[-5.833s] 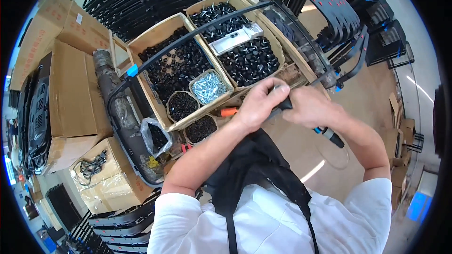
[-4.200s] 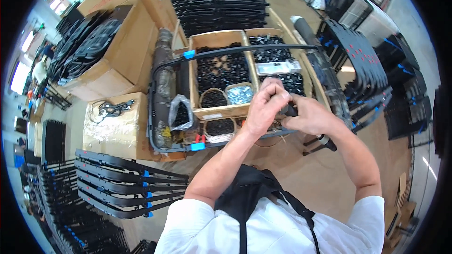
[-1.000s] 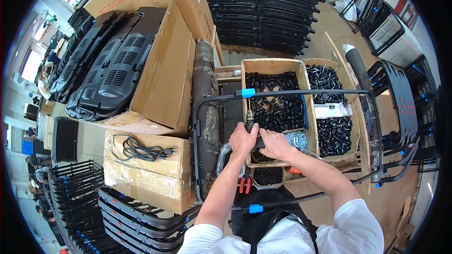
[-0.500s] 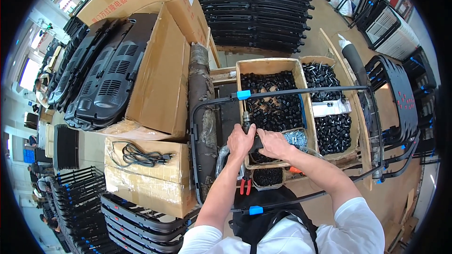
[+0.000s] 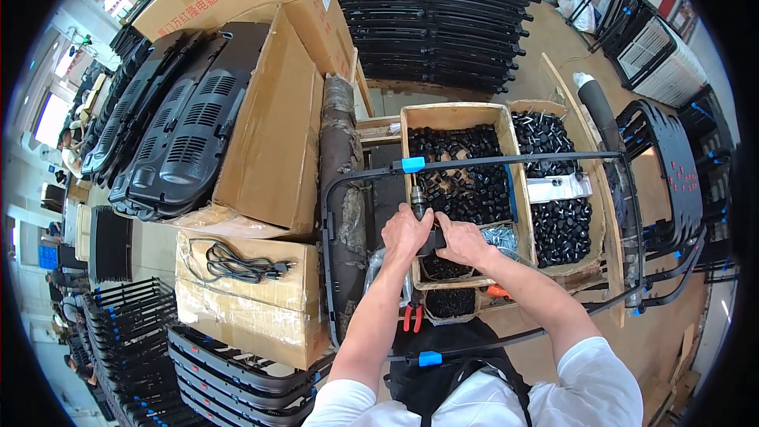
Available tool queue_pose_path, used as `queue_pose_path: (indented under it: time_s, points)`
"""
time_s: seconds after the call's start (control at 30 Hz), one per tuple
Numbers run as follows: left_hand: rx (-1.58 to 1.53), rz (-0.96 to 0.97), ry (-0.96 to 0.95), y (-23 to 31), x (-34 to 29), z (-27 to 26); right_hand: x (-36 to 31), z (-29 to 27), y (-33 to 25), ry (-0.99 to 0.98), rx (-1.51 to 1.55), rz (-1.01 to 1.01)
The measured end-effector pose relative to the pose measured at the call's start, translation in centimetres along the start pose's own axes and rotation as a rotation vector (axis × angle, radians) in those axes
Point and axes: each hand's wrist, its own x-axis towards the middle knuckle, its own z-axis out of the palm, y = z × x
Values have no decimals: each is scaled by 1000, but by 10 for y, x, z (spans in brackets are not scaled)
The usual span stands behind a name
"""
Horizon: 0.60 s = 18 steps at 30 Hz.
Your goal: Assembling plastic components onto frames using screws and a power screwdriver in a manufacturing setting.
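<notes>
A dark power drill (image 5: 430, 243) with a metal chuck (image 5: 417, 194) points away from me, its tip at the far rail of a black tubular frame (image 5: 506, 160), beside a blue clip (image 5: 413, 164). My left hand (image 5: 406, 232) is closed round the drill's front part, just behind the chuck. Closed over the drill's rear body is my right hand (image 5: 463, 242), close to the left. The fingers hide much of the drill. The frame lies across wooden boxes and a wrapped roller (image 5: 341, 142). A second blue clip (image 5: 429, 358) sits on its near rail.
Under the frame, a wooden box (image 5: 405, 122) holds black caps (image 5: 462, 138), with black-headed bolts (image 5: 561, 229) to its right and silver screws (image 5: 500, 239) nearer me. Red-handled pliers (image 5: 413, 318) hang below my left hand. Cartons (image 5: 245, 292) with a coiled cable (image 5: 237, 261) stand left.
The view has shifted slightly. The drill's chuck is a little closer to the far rail's blue clip; both hands keep their hold.
</notes>
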Motion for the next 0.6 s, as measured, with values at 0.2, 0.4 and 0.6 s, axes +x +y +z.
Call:
queue_pose_path:
  time_s: [0.2, 0.4, 0.6]
  points:
    - [2, -23, -3, 2, 5, -1, 4, -5, -2, 0, 7, 7]
    - [-31, -20, -8, 0, 5, -4, 1, 7, -6, 79, -30, -92]
    - [-17, -10, -45, -5, 3, -4, -3, 6, -13, 63, -2, -69]
